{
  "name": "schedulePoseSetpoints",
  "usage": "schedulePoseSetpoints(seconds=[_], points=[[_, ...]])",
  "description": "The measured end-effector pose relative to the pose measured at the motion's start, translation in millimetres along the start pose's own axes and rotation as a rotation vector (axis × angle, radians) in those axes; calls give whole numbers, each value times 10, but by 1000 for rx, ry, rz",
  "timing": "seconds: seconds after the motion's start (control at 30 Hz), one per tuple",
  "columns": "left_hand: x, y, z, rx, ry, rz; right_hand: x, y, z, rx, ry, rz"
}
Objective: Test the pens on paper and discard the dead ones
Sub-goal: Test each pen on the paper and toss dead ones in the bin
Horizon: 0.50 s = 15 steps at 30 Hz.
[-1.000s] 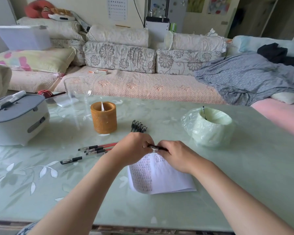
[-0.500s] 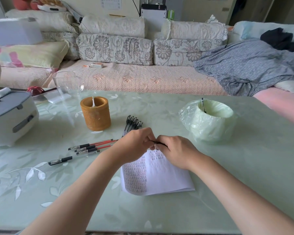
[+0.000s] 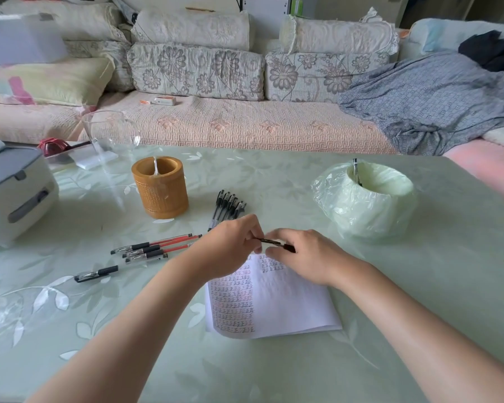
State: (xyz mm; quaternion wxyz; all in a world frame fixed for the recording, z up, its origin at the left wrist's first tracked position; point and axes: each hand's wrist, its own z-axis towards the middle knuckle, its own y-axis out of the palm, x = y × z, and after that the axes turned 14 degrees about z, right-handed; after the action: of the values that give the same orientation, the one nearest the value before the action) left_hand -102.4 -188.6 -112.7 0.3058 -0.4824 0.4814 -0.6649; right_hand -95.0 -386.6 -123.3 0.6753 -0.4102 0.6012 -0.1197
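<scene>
Fingers [image 3: 253, 232] of the left hand [image 3: 230, 247] curl round one end of a dark pen [image 3: 274, 243], and the right hand [image 3: 309, 257] pinches the other end, so both hands grasp it between them. The pen lies nearly level over the far edge of the paper [image 3: 291, 303]; whether it touches the sheet I cannot tell. The paper rests on the pale green bench [image 3: 434, 286], its left part filled with rows of small written marks.

Just behind the left hand lies a bundle of black pens [image 3: 227, 203]. To the left of that hand lie several red pens [image 3: 160, 247] side by side, and a single black pen [image 3: 96, 274] lies apart, nearer the bench's front. A round wooden pen holder [image 3: 160, 193] stands upright behind them. Well to the right stands a bin [image 3: 364, 213] lined with a pale green bag, one discarded pen [image 3: 355, 170] upright inside. A glass jug [image 3: 111, 135] and a white appliance [image 3: 12, 196] sit at the far left.
</scene>
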Motion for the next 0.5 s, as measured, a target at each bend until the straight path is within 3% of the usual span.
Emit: schedulePoseSetpoints(seconds=[0.13,0.27,0.4,0.5], points=[[-114,18,3,-2,-29,180,146,-88,35,106,105,259],[-130,38,-31,-50,20,292,212,-156,2,221,157,732],[-95,76,-44,-103,80,301,246,-152,-64,138,204,1099],[-106,109,-36,-80,115,342,318,-133,-77,80,204,1184]])
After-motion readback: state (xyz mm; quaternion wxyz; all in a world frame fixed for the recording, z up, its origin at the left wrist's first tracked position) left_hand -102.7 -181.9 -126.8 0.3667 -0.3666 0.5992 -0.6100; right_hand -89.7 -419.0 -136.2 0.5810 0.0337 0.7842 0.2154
